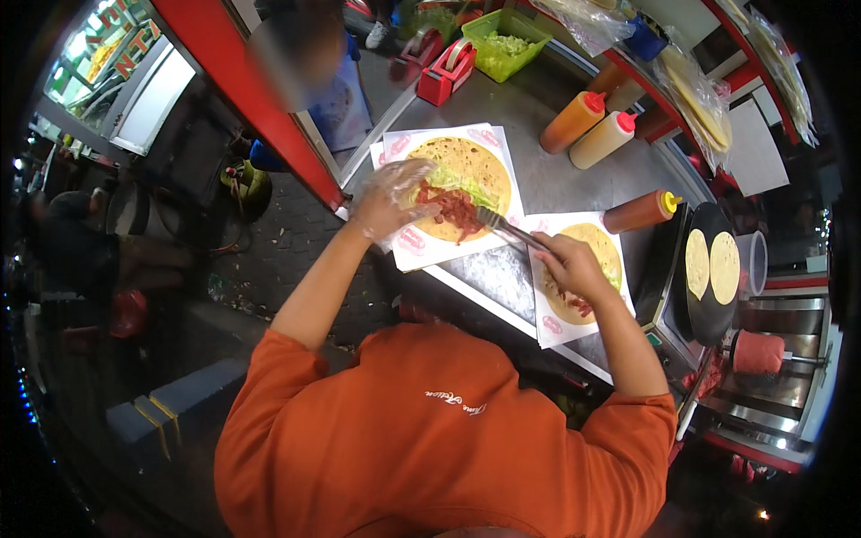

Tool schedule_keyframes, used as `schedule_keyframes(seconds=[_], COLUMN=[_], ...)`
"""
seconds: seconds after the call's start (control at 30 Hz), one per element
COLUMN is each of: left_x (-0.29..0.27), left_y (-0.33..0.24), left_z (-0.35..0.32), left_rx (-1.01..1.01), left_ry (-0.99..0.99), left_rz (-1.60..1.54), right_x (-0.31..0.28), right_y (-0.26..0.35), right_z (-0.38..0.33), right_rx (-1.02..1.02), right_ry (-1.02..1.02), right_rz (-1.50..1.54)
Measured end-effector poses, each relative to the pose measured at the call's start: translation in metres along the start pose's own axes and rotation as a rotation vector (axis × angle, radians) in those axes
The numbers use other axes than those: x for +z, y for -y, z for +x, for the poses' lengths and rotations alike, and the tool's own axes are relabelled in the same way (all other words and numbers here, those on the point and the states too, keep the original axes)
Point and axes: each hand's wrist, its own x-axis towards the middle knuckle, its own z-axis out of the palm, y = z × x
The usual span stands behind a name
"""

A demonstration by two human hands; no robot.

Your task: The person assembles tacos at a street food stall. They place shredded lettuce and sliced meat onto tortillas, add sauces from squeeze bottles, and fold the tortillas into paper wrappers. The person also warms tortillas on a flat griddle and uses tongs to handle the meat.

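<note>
My left hand, in a clear plastic glove, rests at the left side of a round tortilla, its fingers stretched toward the shredded brown meat. Pale green lettuce lies beside the meat. In my right hand is a pair of metal tongs, whose tips are at the meat's right edge. White printed paper is spread beneath the tortilla. Just under my right hand and wrist, a second tortilla with meat and lettuce sits on another paper sheet, partly hidden by my arm.
Orange and cream sauce bottles lie behind the papers, a brown bottle nearer. To the right is a black round griddle with two flatbreads. A green basket of lettuce and red tape dispenser stand far back.
</note>
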Motion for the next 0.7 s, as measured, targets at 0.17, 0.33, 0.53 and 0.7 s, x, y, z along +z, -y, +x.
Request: schedule_keyframes(seconds=[0.17,0.33,0.53,0.7], left_x=[0.013,-0.014,0.002,0.029], left_y=[0.021,0.031,-0.032,-0.056], left_z=[0.024,0.026,0.013,0.015], left_rx=[0.217,0.096,-0.06,0.089], left_ry=[0.244,0.22,-0.124,0.06], left_rz=[0.18,0.122,-0.191,0.008], right_x=[-0.018,-0.009,0.03,0.063], right_y=[-0.005,-0.001,0.008,0.047], right_z=[0.004,-0.003,-0.025,-0.053], right_rx=[-0.027,0.096,0.242,0.346], right_ry=[-0.019,0.001,-0.179,-0.377], right_rz=[0.024,0.059,0.187,0.174])
